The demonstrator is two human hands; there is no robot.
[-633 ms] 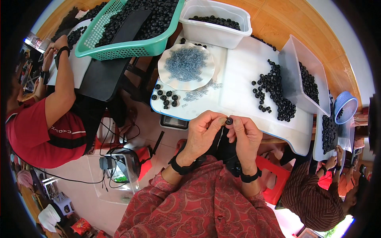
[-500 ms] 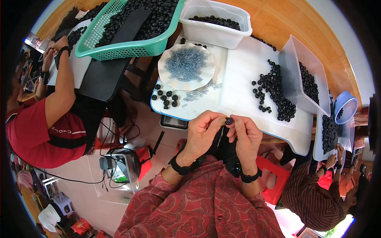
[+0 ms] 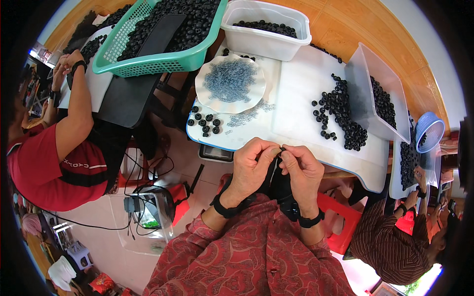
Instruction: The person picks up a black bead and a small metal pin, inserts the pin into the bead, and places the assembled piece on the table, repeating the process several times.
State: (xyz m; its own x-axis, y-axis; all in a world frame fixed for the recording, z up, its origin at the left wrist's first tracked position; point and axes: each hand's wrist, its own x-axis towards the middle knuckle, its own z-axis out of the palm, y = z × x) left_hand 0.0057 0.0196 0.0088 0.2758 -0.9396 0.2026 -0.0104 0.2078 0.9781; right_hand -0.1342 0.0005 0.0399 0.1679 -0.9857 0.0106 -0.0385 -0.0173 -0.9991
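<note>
My left hand [image 3: 251, 165] and my right hand [image 3: 303, 172] meet just in front of the table's near edge. Thumbs and fingertips of both are pinched on one small black round part [image 3: 282, 149], mostly covered by the fingers. Beyond my left hand lies a little group of black round parts [image 3: 206, 122] with holes. A white scalloped plate [image 3: 200, 83] carries a heap of tiny bluish-grey pieces [image 3: 229, 80], too small to make out; more are scattered beside it. Toward the right, a loose pile of small black parts [image 3: 341, 111] spreads over the white tabletop [image 3: 301, 103].
A green basket [image 3: 148, 66] of black parts stands at the back left. White [image 3: 266, 44] and translucent [image 3: 363, 93] tubs hold more. A blue basket [image 3: 429, 133] is far right. People work on both sides, one in a red shirt [image 3: 59, 163]. Cables trail across the floor.
My right fingers have closed further over the black part and shifted slightly left, so less of it shows. My left hand stays nearly in place.
</note>
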